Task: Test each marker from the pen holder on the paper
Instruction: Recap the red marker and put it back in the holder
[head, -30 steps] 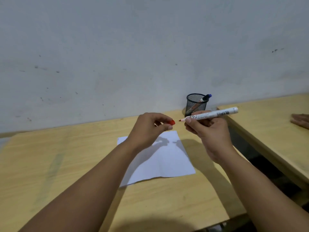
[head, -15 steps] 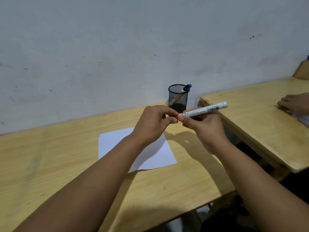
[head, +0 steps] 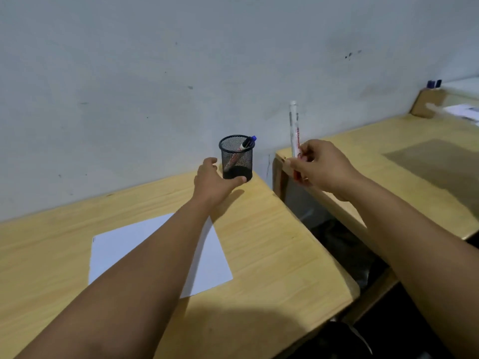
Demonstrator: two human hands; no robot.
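here, the right hand (head: 321, 168) holds a marker (head: 294, 128) nearly upright, fingers clamped on its lower part; the barrel is white with red print, and its lower end is hidden in the grip. the left hand (head: 215, 178) cups the base of the holder (head: 236, 158), thumb and fingers apart around it, thumb touching. the holder is black mesh, round, at the desk's (head: 272, 255) far corner; inside leans a blue-capped pen (head: 245, 147). the paper (head: 207, 265), white and unmarked where visible, lies nearer, partly under the left forearm.
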